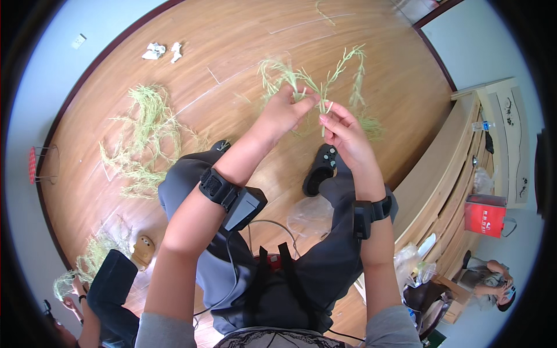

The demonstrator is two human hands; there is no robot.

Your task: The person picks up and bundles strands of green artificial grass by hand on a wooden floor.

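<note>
My left hand (287, 108) pinches thin pale green plant stems in front of me, above the floor. Just to its right, my right hand (346, 128) holds the cut lower ends of a branching green sprig (341, 65) between thumb and fingers. The fingertips of both hands nearly meet at these stems. Feathery tips spread up and away from the hands; one side branch bends over and hangs down at the right. More green sprigs (370, 126) show partly behind my right hand. A large loose heap of similar sprigs (148, 117) lies on the floor to my left.
Crumpled white paper (154, 51) lies on the wooden floor (235, 35). A clear plastic bag (311, 215) rests between my legs. At right, a slatted wooden bed frame (439, 143) carries a red bag (485, 217). One person (113, 287) handles sprigs at lower left; another (487, 278) is at right.
</note>
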